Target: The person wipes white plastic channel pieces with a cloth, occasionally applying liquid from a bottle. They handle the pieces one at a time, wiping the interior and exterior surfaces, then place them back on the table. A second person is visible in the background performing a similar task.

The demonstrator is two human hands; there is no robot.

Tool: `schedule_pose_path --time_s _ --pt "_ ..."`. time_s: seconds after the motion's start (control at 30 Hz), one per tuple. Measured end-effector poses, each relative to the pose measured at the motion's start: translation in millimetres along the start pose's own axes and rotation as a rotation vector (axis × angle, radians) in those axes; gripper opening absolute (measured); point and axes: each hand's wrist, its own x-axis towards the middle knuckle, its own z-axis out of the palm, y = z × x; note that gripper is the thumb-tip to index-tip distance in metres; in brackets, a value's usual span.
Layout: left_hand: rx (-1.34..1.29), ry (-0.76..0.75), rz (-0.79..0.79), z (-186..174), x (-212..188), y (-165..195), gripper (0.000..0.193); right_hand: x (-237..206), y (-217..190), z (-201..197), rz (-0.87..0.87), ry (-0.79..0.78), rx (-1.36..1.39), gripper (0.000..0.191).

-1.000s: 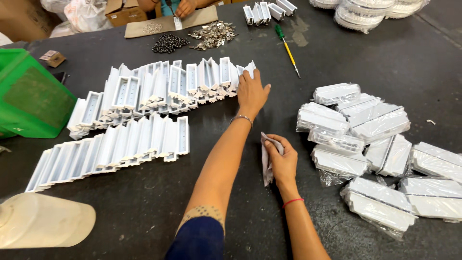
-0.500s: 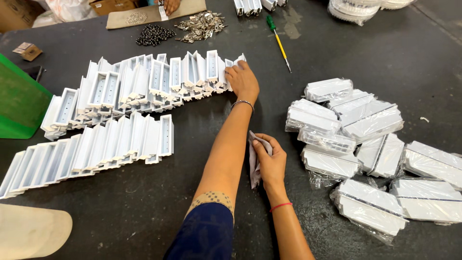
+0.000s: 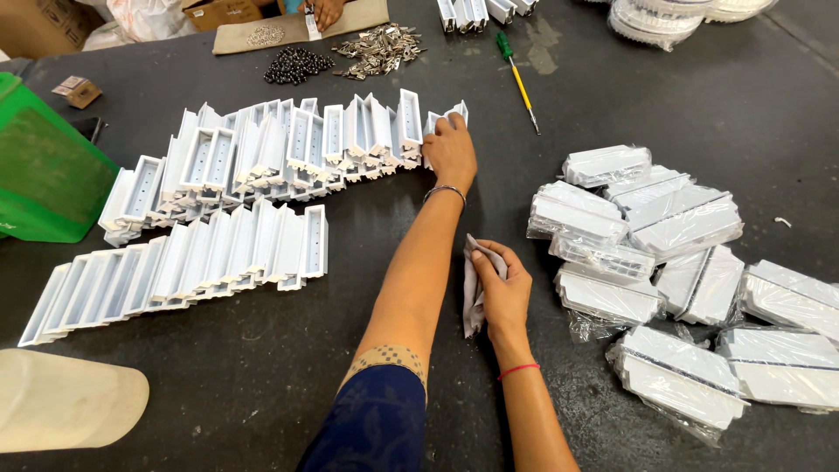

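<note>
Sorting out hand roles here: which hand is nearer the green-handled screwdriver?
Left. The left hand rests on the end of the upper row of white parts, just left of the screwdriver. The right hand holds a cloth much nearer the person.

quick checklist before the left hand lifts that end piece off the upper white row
1. Left hand on the end white piece of the upper row: ok.
2. Fingers fully closed on that piece: cannot tell.
3. Right hand holding the grey cloth: ok.
4. Lower row lying apart from the upper row: ok.
5. Wrapped white packs away from both hands: ok.
6. Screwdriver off to the side: ok.
</note>
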Motion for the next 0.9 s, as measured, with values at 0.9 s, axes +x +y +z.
schedule_pose_path --time_s 0.9 --pt "-0.137 0.022 -0.020 -3 -21 3 0.040 5 5 -7 -0.013 0.013 0.100 0.023"
